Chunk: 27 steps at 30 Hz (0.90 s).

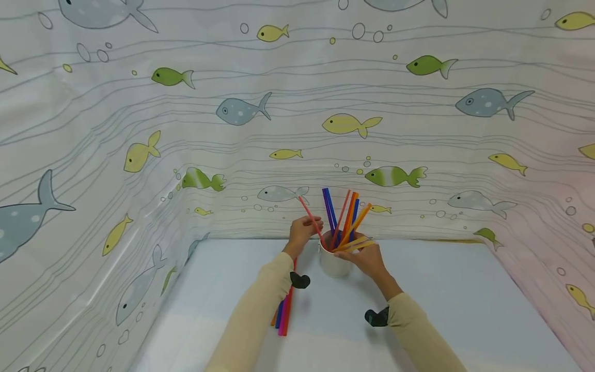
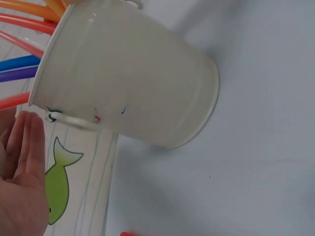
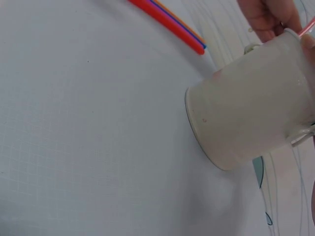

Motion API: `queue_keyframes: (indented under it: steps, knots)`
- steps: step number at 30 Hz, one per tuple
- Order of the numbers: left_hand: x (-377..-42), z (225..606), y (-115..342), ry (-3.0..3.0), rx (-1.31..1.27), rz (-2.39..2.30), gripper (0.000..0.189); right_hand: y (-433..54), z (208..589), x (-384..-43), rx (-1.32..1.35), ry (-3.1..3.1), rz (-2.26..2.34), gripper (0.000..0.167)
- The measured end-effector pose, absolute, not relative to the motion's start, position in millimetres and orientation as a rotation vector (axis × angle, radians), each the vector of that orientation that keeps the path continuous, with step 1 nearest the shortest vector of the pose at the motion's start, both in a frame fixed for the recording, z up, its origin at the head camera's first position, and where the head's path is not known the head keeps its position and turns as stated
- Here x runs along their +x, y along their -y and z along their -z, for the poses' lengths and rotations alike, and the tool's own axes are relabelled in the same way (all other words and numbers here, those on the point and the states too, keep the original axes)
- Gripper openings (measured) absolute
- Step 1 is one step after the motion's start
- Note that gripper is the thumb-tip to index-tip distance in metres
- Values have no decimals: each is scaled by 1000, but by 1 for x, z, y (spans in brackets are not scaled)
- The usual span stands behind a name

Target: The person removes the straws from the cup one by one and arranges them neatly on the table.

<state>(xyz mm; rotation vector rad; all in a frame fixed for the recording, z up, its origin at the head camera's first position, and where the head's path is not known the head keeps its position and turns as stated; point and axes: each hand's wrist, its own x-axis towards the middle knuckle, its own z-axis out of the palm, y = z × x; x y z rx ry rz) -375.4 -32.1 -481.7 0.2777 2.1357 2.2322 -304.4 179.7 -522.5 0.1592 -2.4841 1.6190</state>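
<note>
A white metal bucket (image 1: 334, 264) with small side handles stands upright near the back of the table, holding several purple, blue, red and orange straws (image 1: 331, 209). My left hand (image 1: 303, 232) is at its left rim, fingers straight in the left wrist view (image 2: 29, 162). A single red straw (image 1: 307, 207) leans left out of the bucket, crossing in front of those fingers. On the right side my right hand (image 1: 370, 257) holds yellow straws (image 1: 357, 246) slanting low over the rim, its thumb against the rim. Its other fingers are partly hidden behind them.
More straws, red, pink, blue and orange (image 1: 284, 316), lie together on the white table (image 1: 441, 294) under the left forearm. A curtain with printed fish (image 1: 346, 124) encloses the back and sides. Black wrist cameras (image 1: 300, 280) are worn on both cream sleeves.
</note>
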Motion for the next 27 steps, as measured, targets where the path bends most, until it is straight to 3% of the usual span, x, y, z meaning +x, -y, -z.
queue_keyframes:
  steps: [12, 27]
  knots:
    - [-388, 493, 17, -2147, 409, -2202, 36, -181, 525, -306, 156, 2509, -1581, 77]
    - [-386, 488, 0, -2386, 235, -2031, 35, -181, 526, -309, 171, 2490, -1579, 78]
